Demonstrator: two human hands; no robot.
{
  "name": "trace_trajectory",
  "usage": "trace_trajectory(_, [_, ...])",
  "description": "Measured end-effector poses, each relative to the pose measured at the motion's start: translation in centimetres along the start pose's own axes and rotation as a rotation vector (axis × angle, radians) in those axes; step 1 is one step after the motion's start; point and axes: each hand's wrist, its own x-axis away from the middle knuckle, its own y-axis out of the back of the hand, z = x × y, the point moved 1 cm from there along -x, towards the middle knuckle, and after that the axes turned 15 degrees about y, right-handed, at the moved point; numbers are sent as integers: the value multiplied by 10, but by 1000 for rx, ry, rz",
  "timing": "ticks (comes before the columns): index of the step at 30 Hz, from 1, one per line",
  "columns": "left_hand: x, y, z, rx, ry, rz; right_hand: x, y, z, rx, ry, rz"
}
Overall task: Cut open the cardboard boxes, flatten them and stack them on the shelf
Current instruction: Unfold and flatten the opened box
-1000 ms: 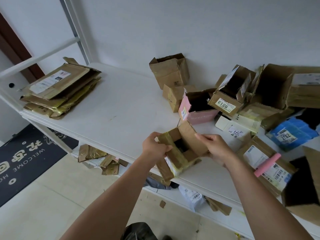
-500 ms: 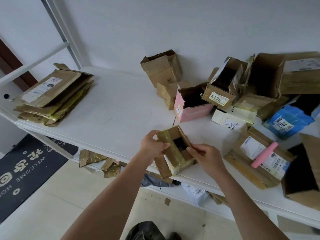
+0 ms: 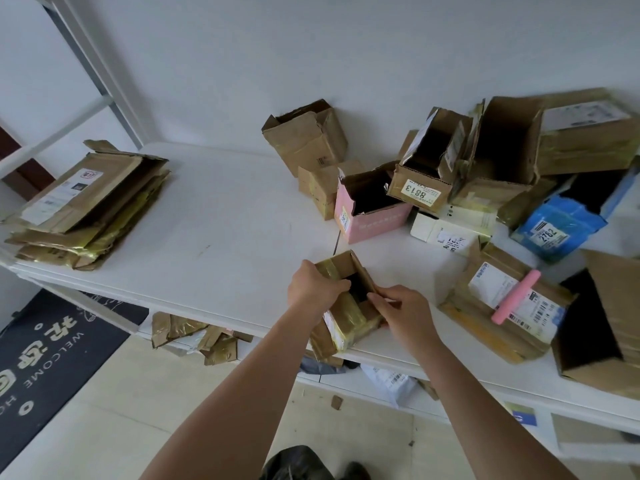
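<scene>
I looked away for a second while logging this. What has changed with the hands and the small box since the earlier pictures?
The right hand slid off the raised flap and down to the small box near the rim, and the flap folded inward. The left hand kept its grip on the box's left side. The flattened pile and pink cutter stayed put.

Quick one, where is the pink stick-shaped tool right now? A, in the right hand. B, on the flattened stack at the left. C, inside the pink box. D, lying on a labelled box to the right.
D: the pink tool lies across a labelled box, while both hands hold the small box.
</scene>
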Motion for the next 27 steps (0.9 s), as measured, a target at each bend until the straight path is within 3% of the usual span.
trace_trajectory(5, [1,6,1,168,23,144,-1,0,1,-19,-17,-2])
trace_trajectory(11, [-3,37,29,629,116,707,1,2,2,-26,-35,9])
trace_trajectory(13, [-6,46,48,729,115,759,2,3,2,-21,-36,17])
trace_trajectory(17, [3,51,66,505,-88,540,1,6,9,89,69,38])
trace_trajectory(22, [11,61,42,-249,-456,63,-14,10,31,201,284,91])
trace_trajectory(27, [20,63,24,62,-443,-153,-35,23,60,317,579,25])
